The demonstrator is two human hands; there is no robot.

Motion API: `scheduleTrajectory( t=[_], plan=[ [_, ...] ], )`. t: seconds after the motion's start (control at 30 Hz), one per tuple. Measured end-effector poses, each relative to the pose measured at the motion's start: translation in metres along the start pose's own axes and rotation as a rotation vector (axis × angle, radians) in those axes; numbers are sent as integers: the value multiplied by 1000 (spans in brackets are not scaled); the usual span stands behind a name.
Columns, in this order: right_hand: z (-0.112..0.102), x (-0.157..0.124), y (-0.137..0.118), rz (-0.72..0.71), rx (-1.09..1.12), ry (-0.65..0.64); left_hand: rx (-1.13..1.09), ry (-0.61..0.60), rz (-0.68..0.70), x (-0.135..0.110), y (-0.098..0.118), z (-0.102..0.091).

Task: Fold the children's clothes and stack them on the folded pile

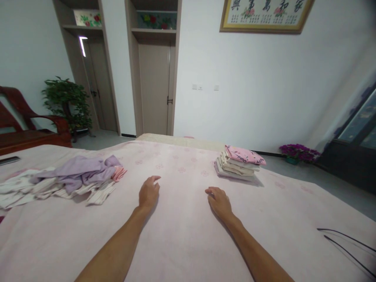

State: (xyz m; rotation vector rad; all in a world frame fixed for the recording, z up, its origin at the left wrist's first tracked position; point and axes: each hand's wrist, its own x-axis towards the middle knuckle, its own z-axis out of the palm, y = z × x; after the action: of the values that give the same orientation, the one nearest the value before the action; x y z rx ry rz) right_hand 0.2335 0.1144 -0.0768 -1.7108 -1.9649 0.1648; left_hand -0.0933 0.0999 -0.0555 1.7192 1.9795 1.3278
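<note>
My left hand (149, 192) is over the pink cloth (179, 243) that covers the wide surface before me. Its fingers are loosely bent and apart, with nothing in them. To its left lies a loose heap of clothes, with a lilac garment (80, 171) on top of white and striped garments (100, 194). My right hand (219, 199) is also over the cloth, empty, its fingers relaxed and pointing inward. Just beyond it, to the right, sits a neat stack of folded clothes (237, 167), topped by a pink garment with dark lettering (245, 154).
A phone-like dark object (9, 160) lies at the far left edge. Two thin black cords (349, 237) stretch across the right side. Past the surface stand a wooden armchair (58, 124), a green plant (67, 102) and purple flowers (298, 152).
</note>
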Motion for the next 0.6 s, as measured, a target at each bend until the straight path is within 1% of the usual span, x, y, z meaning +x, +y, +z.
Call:
scheduleTrajectory(
  t=[0.07,0.13,0.2,0.23,0.3,0.33,0.4,0.47,0.53,0.6],
  plan=[
    [-1,-1,-2,-16,-8,9,229,151,-37,10,-10,-24],
    [-2,-1,-2,-35,-8,19,394,328,-94,17,-23,-48],
    [-2,-1,-1,-50,-4,26,492,497,-135,22,-41,-68],
    [-1,-1,-1,-52,0,29,521,559,-155,23,-52,-76],
    [0,-1,0,-49,10,33,545,641,-217,26,-76,-88],
    [0,-1,1,-48,14,33,547,648,-237,28,-87,-93],
    [0,-1,2,-55,20,34,549,622,-293,31,-107,-101],
    [1,-1,3,-66,23,32,558,581,-339,34,-121,-107],
    [1,-1,4,-74,29,32,556,575,-364,35,-127,-112],
    [2,-2,4,-78,35,36,536,602,-352,37,-125,-114]
  ],
)
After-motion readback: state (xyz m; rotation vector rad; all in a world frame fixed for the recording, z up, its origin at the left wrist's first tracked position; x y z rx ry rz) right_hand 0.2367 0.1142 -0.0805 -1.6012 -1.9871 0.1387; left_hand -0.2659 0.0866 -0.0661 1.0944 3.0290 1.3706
